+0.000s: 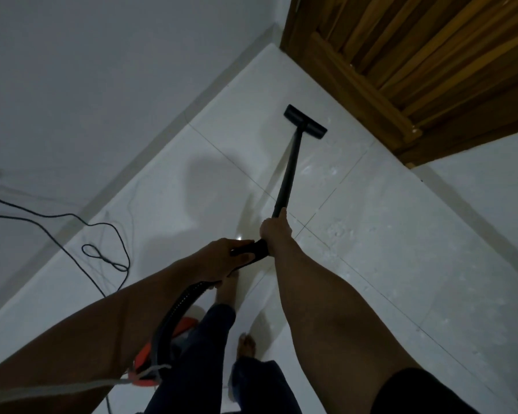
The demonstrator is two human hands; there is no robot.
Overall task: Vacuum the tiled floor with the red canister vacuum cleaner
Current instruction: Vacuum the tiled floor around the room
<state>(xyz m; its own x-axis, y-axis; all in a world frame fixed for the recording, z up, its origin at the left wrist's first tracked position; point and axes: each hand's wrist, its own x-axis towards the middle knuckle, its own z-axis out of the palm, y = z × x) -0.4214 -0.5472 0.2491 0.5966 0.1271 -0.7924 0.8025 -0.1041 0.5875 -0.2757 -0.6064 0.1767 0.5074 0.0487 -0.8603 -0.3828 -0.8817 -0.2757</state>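
The black floor nozzle [305, 122] lies flat on the white tiled floor [371, 240], near the corner by the door. Its black wand [288, 173] runs back toward me. My right hand [275, 233] grips the wand's lower end. My left hand [222, 258] holds the curved black handle just behind it. A ribbed black hose [174, 312] loops down from the handle to the red canister vacuum [144, 358], which sits low at my left side, partly hidden by my left arm and leg.
A wooden door [416, 70] fills the upper right. A grey wall [87, 85] borders the floor on the left. A black power cord [108, 258] trails in loops along the floor by that wall. My bare feet [245, 346] stand on the tiles below.
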